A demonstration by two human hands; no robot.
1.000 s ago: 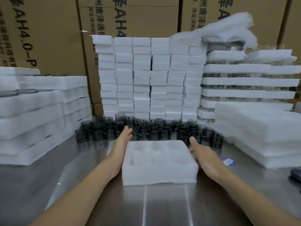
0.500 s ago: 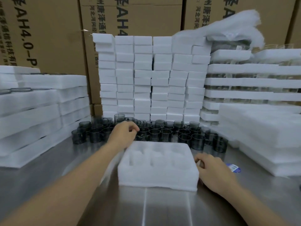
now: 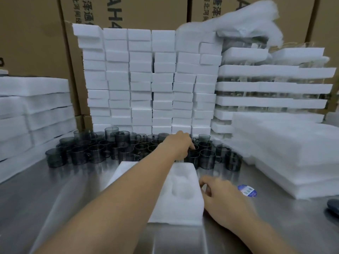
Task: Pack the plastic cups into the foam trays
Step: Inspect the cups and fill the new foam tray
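The foam tray (image 3: 183, 208) is braced by the right hand's (image 3: 225, 200) curled fingers while a grey plastic cup (image 3: 192, 156) is reached by the left hand (image 3: 178, 145), grip unclear.

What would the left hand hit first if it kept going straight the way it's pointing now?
The left hand points forward and down into the dark plastic cups. Its fingertips seem to be at one cup's rim, so that cup comes first. Depth is unclear.
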